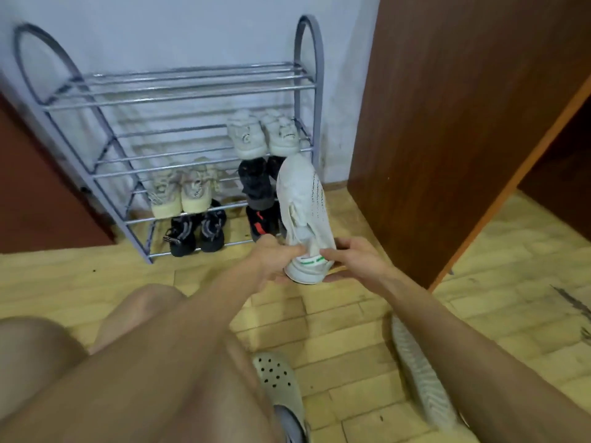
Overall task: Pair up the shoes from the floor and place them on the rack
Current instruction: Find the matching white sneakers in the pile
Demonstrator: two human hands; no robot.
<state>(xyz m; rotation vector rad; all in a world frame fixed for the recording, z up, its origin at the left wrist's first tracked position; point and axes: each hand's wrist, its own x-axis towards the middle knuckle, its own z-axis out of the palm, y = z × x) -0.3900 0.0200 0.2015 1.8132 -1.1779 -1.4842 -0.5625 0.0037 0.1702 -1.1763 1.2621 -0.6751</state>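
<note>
I hold a white sneaker with a green heel tab in the air, toe pointing toward the grey metal shoe rack. My left hand and my right hand both grip its heel end. Another white shoe lies sole-up on the floor under my right forearm. On the rack stand a pale pair on the second shelf, a beige pair and a dark pair on the third, and a black pair plus a black shoe with red at the bottom.
A brown wooden cabinet stands right of the rack, its open door edge slanting at far right. The floor is yellowish tile. My bare knees fill the lower left, and a grey perforated clog is on my foot. The rack's top shelf holds nothing.
</note>
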